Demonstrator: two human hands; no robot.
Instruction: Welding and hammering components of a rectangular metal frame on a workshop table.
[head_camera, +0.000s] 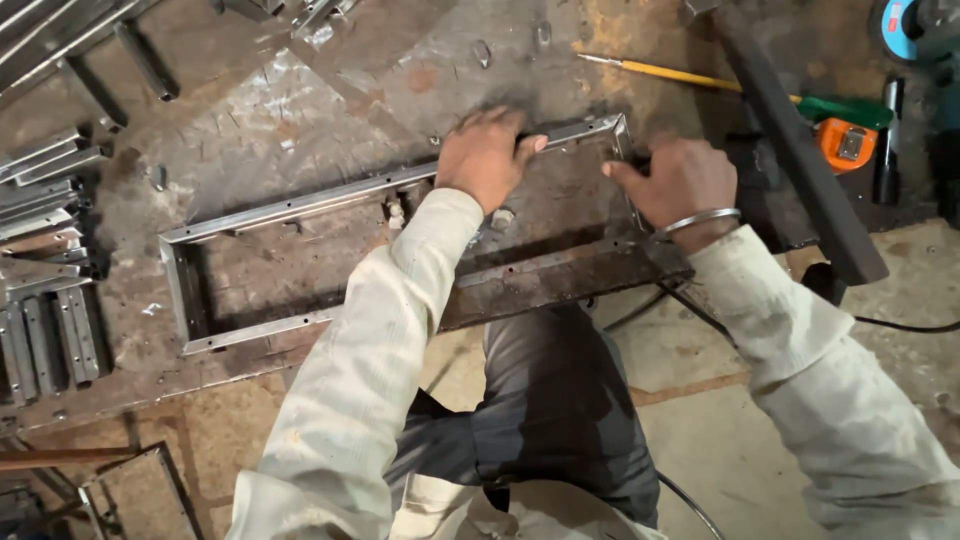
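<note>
A long rectangular steel frame (270, 210) lies flat on a rusty metal worktable (300, 90). My left hand (482, 157) grips the frame's far rail near its right end, fingers curled over the edge. My right hand (680, 182), with a metal bangle on the wrist, holds the frame's right short end at the corner. Both arms are in pale long sleeves. My knees in grey trousers show below the table's front edge.
Short cut steel angle pieces (45, 260) are stacked at the table's left. A yellow-shafted screwdriver with green handle (740, 88), an orange tape measure (848, 143) and a dark steel bar (800, 140) lie at the right. A black cable (900, 325) crosses the floor.
</note>
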